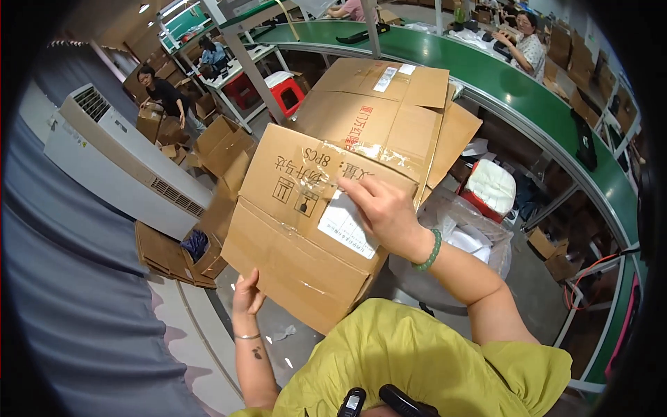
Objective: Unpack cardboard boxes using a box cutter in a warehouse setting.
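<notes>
The box [306, 208] is a flattened brown cardboard carton, held up tilted in front of the person's chest, above the floor. Its face is creased and worn, with clear tape [326, 163] running wrinkled across the middle seam, red printing on the upper panel, black handling symbols on the lower one, and a white label [345, 224] stuck near the right side. The flaps at the top splay open and bend outward. The left hand [246, 295] props the lower edge from beneath, fingers pressed up against the cardboard, a thin bangle on the wrist. The right hand [385, 212], with a green bead bracelet, lies on the face beside the label, its fingertips pinching at the tape's end. The two hands are well apart, one under and one on top. Just behind the box sits a clear plastic bag [479, 240] of white stuff. A green conveyor [500, 83] curves past on the right, and more cartons [222, 142] lie on the floor by a white cabinet [118, 160].
</notes>
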A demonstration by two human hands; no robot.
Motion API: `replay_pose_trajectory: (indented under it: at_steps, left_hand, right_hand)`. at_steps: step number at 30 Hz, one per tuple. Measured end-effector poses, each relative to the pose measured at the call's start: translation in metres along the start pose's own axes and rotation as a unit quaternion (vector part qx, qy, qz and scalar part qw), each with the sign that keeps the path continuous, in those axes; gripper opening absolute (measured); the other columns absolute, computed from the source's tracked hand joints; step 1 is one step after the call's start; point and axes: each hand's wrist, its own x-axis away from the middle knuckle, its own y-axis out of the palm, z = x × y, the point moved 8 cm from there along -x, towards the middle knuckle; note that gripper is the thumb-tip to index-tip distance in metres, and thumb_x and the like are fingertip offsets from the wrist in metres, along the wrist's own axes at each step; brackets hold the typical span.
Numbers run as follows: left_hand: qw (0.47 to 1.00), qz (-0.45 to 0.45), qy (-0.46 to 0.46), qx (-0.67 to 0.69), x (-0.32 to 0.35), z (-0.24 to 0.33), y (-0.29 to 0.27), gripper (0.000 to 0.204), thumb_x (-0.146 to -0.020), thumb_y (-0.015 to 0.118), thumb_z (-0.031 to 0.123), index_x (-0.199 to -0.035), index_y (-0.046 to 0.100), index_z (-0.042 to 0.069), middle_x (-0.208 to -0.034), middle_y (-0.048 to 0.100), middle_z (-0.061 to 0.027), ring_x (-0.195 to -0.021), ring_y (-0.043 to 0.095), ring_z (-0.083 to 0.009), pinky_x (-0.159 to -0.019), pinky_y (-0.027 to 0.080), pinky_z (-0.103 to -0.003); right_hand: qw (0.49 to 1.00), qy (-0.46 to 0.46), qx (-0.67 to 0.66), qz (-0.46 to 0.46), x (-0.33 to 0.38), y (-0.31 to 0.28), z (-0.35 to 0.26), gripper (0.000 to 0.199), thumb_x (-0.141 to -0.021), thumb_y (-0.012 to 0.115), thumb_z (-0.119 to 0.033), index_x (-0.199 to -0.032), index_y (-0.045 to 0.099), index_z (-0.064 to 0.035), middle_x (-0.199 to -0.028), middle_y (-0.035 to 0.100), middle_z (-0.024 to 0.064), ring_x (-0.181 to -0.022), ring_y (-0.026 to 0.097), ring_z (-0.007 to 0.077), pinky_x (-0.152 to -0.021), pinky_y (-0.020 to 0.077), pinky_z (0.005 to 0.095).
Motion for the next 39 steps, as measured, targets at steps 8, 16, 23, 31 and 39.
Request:
replay_pose_trajectory:
  at_steps: [8,16,23,31,39]
  left_hand:
    - [0.601,-0.008,0.428,-0.675,-0.051,0.14,0.192,0.059,-0.073,0.064,0.024,-0.123,0.039,0.003,-0.128,0.033,-0.0224,-0.119,0.032,-0.0351,-0.098,0.027,-0.039]
    - [0.507,-0.026,0.407,-0.759,-0.14,0.065,0.247,0.043,-0.078,0.05,0.047,-0.114,0.054,0.024,-0.129,0.035,-0.0123,-0.114,0.032,-0.0348,-0.095,0.021,-0.047]
    - [0.553,-0.045,0.416,-0.721,-0.139,0.066,0.252,0.037,-0.078,0.052,0.043,-0.107,0.055,0.021,-0.127,0.035,-0.0144,-0.116,0.031,-0.0341,-0.093,0.022,-0.049]
    - [0.553,-0.043,0.405,-0.726,-0.141,0.063,0.258,0.034,-0.078,0.053,0.04,-0.106,0.056,0.02,-0.126,0.035,-0.0161,-0.116,0.031,-0.0339,-0.092,0.022,-0.049]
    - [0.527,-0.032,0.414,-0.741,-0.137,0.063,0.255,0.037,-0.08,0.049,0.046,-0.108,0.054,0.021,-0.127,0.037,-0.0117,-0.117,0.033,-0.0319,-0.092,0.026,-0.048]
  right_hand:
    - [0.993,-0.003,0.112,0.02,-0.003,-0.003,-0.004,0.041,-0.065,0.057,0.0,-0.105,0.057,-0.0068,-0.068,0.049,0.0053,-0.06,0.052,0.0201,-0.051,0.0438,0.0302]
    - [0.998,0.05,0.028,0.026,-0.015,-0.017,0.017,0.023,-0.073,0.059,-0.008,-0.096,0.058,-0.0041,-0.076,0.059,0.0119,-0.064,0.059,0.0254,-0.053,0.0463,0.0318]
    - [0.992,0.097,0.074,-0.042,-0.065,-0.017,0.072,0.016,-0.077,0.057,-0.018,-0.078,0.063,-0.0037,-0.06,0.058,0.0149,-0.056,0.059,0.0273,-0.052,0.0456,0.0337]
    - [0.981,0.07,0.127,-0.132,-0.077,0.003,0.072,0.016,-0.078,0.053,-0.018,-0.075,0.062,-0.0055,-0.058,0.057,0.0139,-0.056,0.058,0.0286,-0.053,0.0462,0.0377]
    - [0.976,0.052,0.143,-0.158,-0.082,0.014,0.074,0.016,-0.078,0.054,-0.017,-0.082,0.064,-0.005,-0.062,0.058,0.015,-0.058,0.058,0.0291,-0.055,0.046,0.038]
